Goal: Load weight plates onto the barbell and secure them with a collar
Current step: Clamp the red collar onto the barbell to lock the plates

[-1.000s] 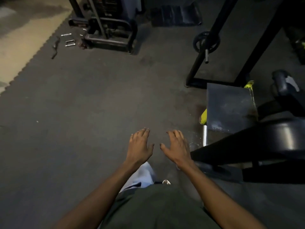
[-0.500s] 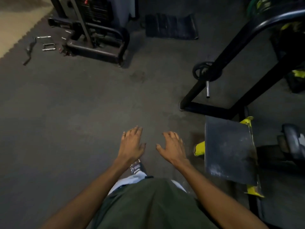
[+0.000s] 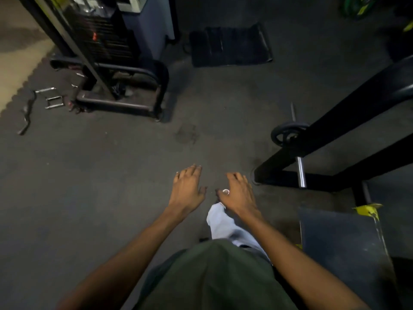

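Note:
My left hand [image 3: 187, 188] and my right hand [image 3: 238, 193] are stretched out side by side, palms down, fingers apart, holding nothing, above the dark rubber floor. To the right, a small black weight plate [image 3: 282, 133] sits on a chrome bar [image 3: 300, 173] that lies on the floor, partly hidden behind a black frame tube. My right hand is well to the left of the bar's near end. No collar is visible.
A black rack frame [image 3: 330, 130] runs diagonally at the right. A grey square pad with yellow edges [image 3: 342, 247] lies at lower right. A weight-stack machine [image 3: 107, 54] stands at upper left with metal handles [image 3: 52, 101] beside it. A black mat [image 3: 230, 45] lies at the back.
The view has moved forward and turned left: the machine and rack have come closer and lower in frame, the grey pad has slid to the lower right. Both hands stay open and empty.

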